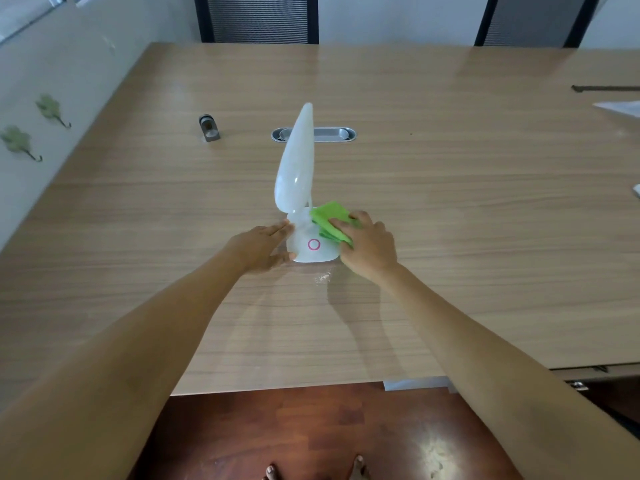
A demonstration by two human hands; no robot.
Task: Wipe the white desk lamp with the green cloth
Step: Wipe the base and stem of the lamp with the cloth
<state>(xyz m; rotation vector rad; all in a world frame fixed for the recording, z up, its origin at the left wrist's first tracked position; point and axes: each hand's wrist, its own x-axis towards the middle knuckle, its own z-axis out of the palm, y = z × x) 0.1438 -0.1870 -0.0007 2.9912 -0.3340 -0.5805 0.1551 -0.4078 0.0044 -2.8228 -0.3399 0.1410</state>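
Note:
The white desk lamp (296,168) stands upright in the middle of the wooden desk (450,202), its long head pointing up and a pink ring on its base. My left hand (261,247) grips the left side of the base, fingers against it. My right hand (369,245) presses the folded green cloth (330,216) onto the right top of the base. Part of the cloth is hidden under my fingers.
A metal cable slot (332,134) lies in the desk behind the lamp, and a small grey metal object (209,128) stands to its left. Papers (620,107) lie at the right edge. Two dark chairs (258,17) stand beyond the desk. A wall with hooks runs along the left.

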